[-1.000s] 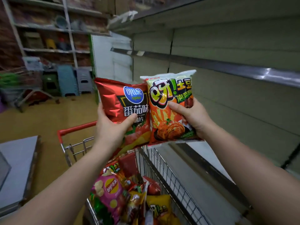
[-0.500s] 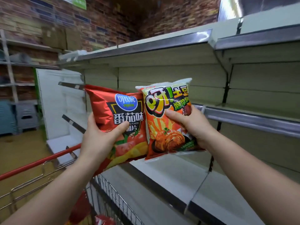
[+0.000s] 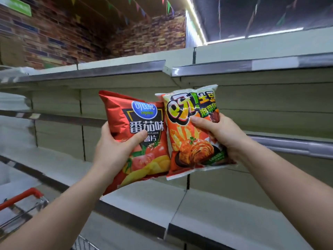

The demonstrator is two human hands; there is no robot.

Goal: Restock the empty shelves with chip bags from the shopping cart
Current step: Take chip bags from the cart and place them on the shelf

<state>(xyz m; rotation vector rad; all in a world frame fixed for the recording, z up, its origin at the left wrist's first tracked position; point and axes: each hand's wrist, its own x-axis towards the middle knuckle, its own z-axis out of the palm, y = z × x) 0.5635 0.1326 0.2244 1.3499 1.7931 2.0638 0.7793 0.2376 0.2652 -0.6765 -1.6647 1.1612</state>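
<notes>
Red cart handle point(image 3: 23, 197) peeks in low on the left; what the cart holds is out of view. The left hand point(image 3: 115, 152) grips a red chip bag point(image 3: 138, 134). The right hand point(image 3: 219, 136) grips an orange chip bag point(image 3: 191, 141). Both bags are upright, side by side, touching, in front of the grey shelves point(image 3: 225, 213).

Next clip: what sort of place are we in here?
Most likely a shop aisle. Tiered metal shelves with price-strip edges stand bare, a cart with a red handle sits at lower left, and each hand holds a chip bag.
</notes>
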